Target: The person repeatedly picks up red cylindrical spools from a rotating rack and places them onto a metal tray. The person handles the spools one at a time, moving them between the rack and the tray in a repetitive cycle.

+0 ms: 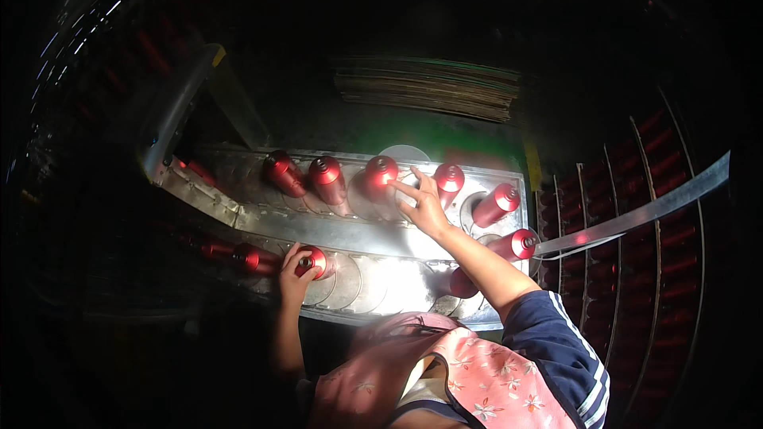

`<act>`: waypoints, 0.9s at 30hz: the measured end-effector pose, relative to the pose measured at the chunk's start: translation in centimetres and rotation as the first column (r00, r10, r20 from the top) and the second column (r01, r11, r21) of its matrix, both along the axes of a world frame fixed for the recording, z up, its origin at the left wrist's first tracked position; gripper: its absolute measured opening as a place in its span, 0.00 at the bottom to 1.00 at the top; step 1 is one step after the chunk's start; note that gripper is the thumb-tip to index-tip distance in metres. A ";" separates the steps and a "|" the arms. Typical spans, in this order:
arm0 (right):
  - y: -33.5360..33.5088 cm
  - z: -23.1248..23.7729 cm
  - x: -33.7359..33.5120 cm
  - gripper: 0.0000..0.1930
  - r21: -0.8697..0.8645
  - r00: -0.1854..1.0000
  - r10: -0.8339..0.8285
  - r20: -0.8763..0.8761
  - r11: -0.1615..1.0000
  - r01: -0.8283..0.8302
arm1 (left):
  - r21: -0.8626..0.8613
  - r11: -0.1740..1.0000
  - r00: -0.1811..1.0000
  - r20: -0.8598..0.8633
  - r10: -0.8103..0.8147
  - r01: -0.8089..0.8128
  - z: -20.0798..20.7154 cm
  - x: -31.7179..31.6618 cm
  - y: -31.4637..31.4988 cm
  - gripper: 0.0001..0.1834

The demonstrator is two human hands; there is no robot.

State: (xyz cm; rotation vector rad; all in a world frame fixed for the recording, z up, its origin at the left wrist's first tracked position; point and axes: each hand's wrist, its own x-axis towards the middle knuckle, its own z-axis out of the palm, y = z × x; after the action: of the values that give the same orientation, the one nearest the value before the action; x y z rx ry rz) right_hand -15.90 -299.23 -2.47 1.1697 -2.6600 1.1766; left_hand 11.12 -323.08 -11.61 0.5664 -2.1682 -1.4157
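Red metallic bottles with narrow necks stand on a looped conveyor of overlapping pale plates. My left hand grips a red bottle near its top, on the near run of the loop. Another red bottle is just left of that hand. Over the far run, my right hand has its fingers spread. One fingertip is at the shoulder of a red bottle; whether it touches cannot be told. A further red bottle stands right beside this hand, partly behind it.
More red bottles stand along the far run and round the right-hand bend. A curved metal strip juts out at the right, above racks filled with red bottles. Flat stacked sheets lie beyond the conveyor. The surroundings are very dark.
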 end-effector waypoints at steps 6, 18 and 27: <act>18.6 4.3 8.7 0.19 -0.352 0.978 -0.153 0.142 0.916 0.195 | -0.071 0.994 0.996 -0.023 0.083 -0.085 1.0 -1.5 5.6 0.11; 58.2 3.3 31.2 0.14 -0.603 0.524 -0.787 0.325 0.255 0.756 | -0.073 0.888 0.821 -0.353 -0.449 0.454 12.3 -13.3 40.2 0.10; 80.1 15.0 40.8 0.13 -0.677 0.224 -0.970 -0.092 0.226 0.700 | -0.381 0.179 -0.001 -0.425 -0.905 0.907 34.2 -20.1 80.9 0.13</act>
State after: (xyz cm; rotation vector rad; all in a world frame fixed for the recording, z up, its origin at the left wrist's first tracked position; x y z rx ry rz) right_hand 24.92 -219.08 12.51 -0.2567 -1.7632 0.9483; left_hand -8.98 -242.14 22.63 -1.5483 -1.8581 -1.7540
